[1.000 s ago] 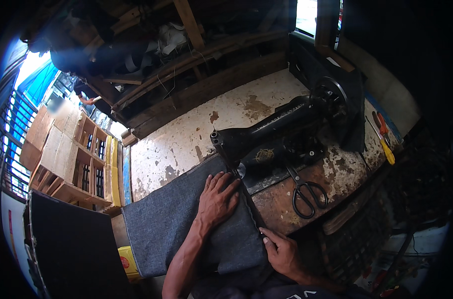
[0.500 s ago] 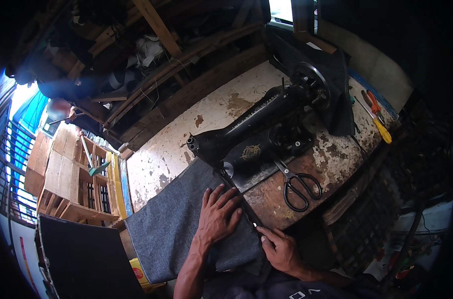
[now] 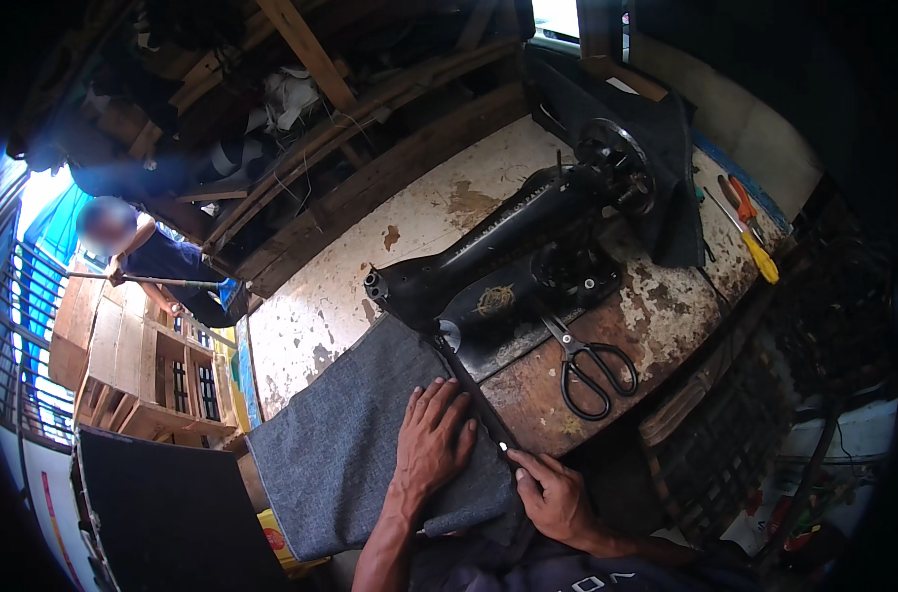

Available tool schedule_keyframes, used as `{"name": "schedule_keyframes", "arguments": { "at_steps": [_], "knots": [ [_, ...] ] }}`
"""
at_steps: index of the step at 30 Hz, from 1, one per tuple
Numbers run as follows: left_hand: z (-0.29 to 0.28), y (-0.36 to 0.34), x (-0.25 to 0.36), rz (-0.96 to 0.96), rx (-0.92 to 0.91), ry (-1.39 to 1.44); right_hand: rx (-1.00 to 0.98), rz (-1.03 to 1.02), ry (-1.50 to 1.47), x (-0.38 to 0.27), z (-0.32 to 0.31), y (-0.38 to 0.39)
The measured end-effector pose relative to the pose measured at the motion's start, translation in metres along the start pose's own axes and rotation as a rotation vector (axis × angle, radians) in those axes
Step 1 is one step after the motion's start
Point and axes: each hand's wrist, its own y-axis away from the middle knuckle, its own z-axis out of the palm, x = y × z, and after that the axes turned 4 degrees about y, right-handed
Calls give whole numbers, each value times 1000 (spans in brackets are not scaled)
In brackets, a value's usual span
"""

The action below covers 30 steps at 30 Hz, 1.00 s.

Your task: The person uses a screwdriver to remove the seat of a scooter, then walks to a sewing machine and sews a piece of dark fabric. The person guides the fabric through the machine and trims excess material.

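Observation:
A piece of dark grey fabric (image 3: pixel 321 444) lies over the table's near left part, its far corner under the needle end of a black sewing machine (image 3: pixel 488 237). My left hand (image 3: pixel 432 439) rests flat on the fabric, fingers stretched toward the machine. A narrow dark strip (image 3: pixel 484 405) runs along the fabric's right edge up to the presser foot area. At the near end of that strip my right hand (image 3: pixel 553 498) is closed, pinching the edge between thumb and forefinger. A small shiny white spot shows at the fingertip; I cannot tell what it is.
Black-handled scissors (image 3: pixel 592 370) lie right of the machine bed. A yellow-handled screwdriver (image 3: pixel 758 255) and an orange-handled tool (image 3: pixel 741 200) sit at the table's far right. Dark cloth (image 3: pixel 666 187) hangs behind the handwheel. Another person (image 3: pixel 163 257) holds a pole near wooden crates (image 3: pixel 123 345).
My left hand has drawn back slightly toward me over the fabric. My right hand has barely moved. The other person has leaned further into view at the left, and their pole has shifted.

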Motion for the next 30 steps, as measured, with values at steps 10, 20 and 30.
{"name": "schedule_keyframes", "arguments": {
  "at_steps": [10, 20, 30],
  "knots": [
    [0, 2, 9, -23, -25, -78, -27, 24, -7, -4, -5, 0],
    [3, 8, 14, -84, -31, -88, -60, -45, 83, -1, -10, 7],
    [3, 5, -2, -75, -55, -45, -141, -22, 166, -3, -8, -5]
  ]
}}
